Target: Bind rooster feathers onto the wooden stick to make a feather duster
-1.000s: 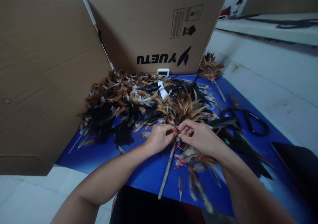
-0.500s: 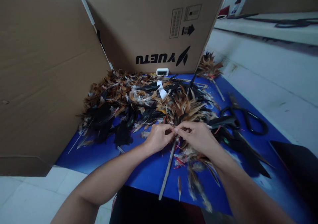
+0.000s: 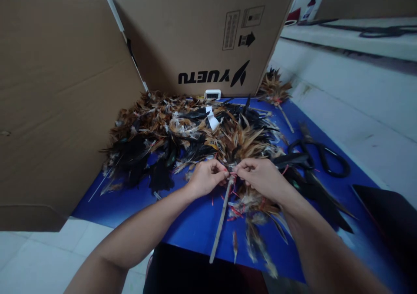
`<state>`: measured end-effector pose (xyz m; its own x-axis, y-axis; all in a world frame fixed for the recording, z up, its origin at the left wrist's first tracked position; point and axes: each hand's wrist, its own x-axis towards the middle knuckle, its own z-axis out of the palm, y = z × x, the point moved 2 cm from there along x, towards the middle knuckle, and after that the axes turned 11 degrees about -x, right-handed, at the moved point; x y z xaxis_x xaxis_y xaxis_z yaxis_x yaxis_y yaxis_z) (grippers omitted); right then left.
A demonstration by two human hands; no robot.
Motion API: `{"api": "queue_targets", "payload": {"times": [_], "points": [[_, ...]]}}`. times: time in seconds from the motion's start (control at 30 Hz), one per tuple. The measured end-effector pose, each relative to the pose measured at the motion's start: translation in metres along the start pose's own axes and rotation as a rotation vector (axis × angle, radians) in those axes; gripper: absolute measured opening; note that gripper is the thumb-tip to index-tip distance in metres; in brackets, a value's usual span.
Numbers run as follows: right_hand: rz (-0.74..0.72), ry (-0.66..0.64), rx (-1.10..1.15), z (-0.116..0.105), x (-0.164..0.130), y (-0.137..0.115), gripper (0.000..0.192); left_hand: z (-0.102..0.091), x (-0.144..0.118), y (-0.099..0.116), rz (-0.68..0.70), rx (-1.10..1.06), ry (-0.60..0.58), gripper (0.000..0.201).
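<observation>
A feather duster with a thin wooden stick [image 3: 220,224] lies on the blue table, its brown and black feathers [image 3: 243,140] fanned away from me. Red string [image 3: 232,173] crosses the stick just below the feathers. My left hand [image 3: 206,177] pinches one side of the string between thumb and forefinger. On the other side my right hand [image 3: 259,175] pinches it too. The fingertips are a short gap apart over the stick. Loose feathers and red string scraps [image 3: 235,211] lie beside my right wrist.
A heap of brown and black feathers [image 3: 156,124] covers the table's far left. Black-handled scissors [image 3: 332,159] and a dark flat object [image 3: 384,216] lie right. Another feather duster [image 3: 275,87] is at the back right. Cardboard panels [image 3: 202,33] stand behind and left; a small white digital device [image 3: 213,94] sits there.
My hands have drawn slightly apart from touching fingertips, and the red string now shows between them. The duster and surrounding things are nearly unmoved.
</observation>
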<state>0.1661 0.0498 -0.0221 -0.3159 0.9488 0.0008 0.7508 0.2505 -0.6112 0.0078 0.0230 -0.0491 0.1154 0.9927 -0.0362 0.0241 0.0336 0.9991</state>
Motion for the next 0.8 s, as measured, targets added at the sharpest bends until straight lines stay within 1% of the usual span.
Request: {"api": "queue_targets", "payload": {"times": [0.17, 0.33, 0.43, 0.6, 0.73, 0.8], "points": [[-0.093, -0.074, -0.018, -0.004, -0.003, -0.001, 0.019, 0.001, -0.002, 0.006, -0.113, -0.142, 0.025, 0.013], [-0.149, -0.138, -0.005, -0.006, -0.006, -0.005, 0.019, 0.001, -0.002, 0.004, -0.189, -0.204, 0.003, 0.013], [-0.197, -0.174, -0.02, -0.007, -0.008, -0.009, 0.019, 0.0, -0.002, 0.003, -0.202, -0.251, -0.001, 0.012], [-0.29, -0.188, -0.065, -0.009, -0.012, -0.015, 0.017, 0.001, -0.002, 0.005, -0.223, -0.307, 0.002, 0.009], [-0.299, -0.238, -0.067, -0.007, -0.013, -0.015, 0.016, -0.001, -0.001, 0.002, -0.197, -0.266, 0.002, 0.008], [-0.277, -0.231, -0.037, -0.006, -0.011, -0.014, 0.017, -0.003, 0.0, -0.001, -0.139, -0.199, 0.001, 0.01]]}}
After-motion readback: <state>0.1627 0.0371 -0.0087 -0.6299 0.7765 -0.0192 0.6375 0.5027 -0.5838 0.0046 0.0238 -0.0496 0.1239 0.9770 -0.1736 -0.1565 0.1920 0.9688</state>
